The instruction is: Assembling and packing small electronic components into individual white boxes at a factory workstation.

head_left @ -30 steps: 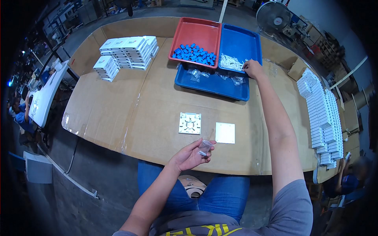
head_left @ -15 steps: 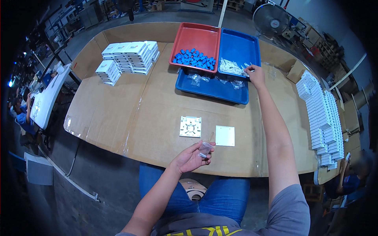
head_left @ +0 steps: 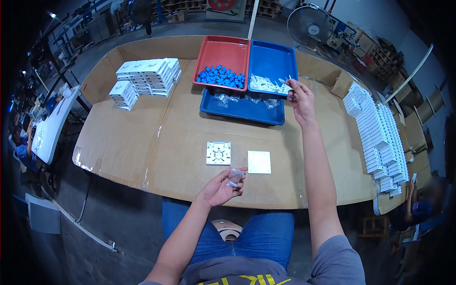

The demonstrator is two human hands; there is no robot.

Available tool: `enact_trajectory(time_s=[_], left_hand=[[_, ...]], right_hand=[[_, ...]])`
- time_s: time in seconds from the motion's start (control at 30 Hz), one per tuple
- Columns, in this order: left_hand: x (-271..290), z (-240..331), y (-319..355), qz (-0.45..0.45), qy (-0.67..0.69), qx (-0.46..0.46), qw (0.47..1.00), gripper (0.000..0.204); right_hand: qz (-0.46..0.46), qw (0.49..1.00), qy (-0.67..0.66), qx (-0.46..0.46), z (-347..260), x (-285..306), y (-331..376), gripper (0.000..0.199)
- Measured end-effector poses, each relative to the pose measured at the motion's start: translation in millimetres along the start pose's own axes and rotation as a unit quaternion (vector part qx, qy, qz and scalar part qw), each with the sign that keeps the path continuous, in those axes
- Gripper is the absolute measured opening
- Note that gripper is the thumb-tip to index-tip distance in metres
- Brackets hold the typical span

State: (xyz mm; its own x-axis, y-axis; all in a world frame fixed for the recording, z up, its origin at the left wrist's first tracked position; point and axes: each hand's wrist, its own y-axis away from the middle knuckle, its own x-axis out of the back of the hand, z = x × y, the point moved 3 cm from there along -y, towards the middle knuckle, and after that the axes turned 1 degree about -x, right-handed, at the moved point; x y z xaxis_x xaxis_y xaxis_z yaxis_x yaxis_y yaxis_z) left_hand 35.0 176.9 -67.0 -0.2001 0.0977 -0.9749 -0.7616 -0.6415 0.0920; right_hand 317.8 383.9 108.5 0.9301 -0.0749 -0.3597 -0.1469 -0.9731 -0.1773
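Note:
My left hand [head_left: 213, 191] is closed round a small clear plastic bag [head_left: 236, 176] with a small white piece in it, above the table's near edge. My right hand [head_left: 303, 103] is raised at the near right corner of the upper blue tray [head_left: 271, 56]. Its fingertips pinch what looks like a slim white piece, partly hidden. Below them in that tray lies a heap of slim white pieces [head_left: 266, 83]. On the table beyond my left hand rests a square white housing [head_left: 218, 153] with a dark cross-shaped pattern, and right of it a flat white square plate [head_left: 259, 162].
A red tray [head_left: 221, 51] holds many blue parts [head_left: 221, 77]. Under both trays sits another blue tray [head_left: 242, 113] with clear bags. White boxes [head_left: 147, 76] are stacked far left, and white housings [head_left: 380, 137] along the right. Cardboard walls [head_left: 161, 47] edge the table.
My right hand has lifted and drawn back slightly from the heap of white pieces, its wrist turning. My left hand still holds the bag, now tilted differently. The whole view has shifted a little.

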Motion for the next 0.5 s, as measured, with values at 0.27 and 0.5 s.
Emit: enact_trajectory(time_s=[0.27,0.5], left_hand=[[2.2,1.0,-4.3,-0.006,-0.044,-0.033,0.998,0.058],[-0.7,-5.0,3.7,0.019,-0.117,-0.046,0.992,0.055]], right_hand=[[-0.012,0.981,0.183,-0.062,83.1,9.4,139.2,0.016],[-0.107,0.974,0.173,-0.104,93.3,-27.4,226.8,0.016]])
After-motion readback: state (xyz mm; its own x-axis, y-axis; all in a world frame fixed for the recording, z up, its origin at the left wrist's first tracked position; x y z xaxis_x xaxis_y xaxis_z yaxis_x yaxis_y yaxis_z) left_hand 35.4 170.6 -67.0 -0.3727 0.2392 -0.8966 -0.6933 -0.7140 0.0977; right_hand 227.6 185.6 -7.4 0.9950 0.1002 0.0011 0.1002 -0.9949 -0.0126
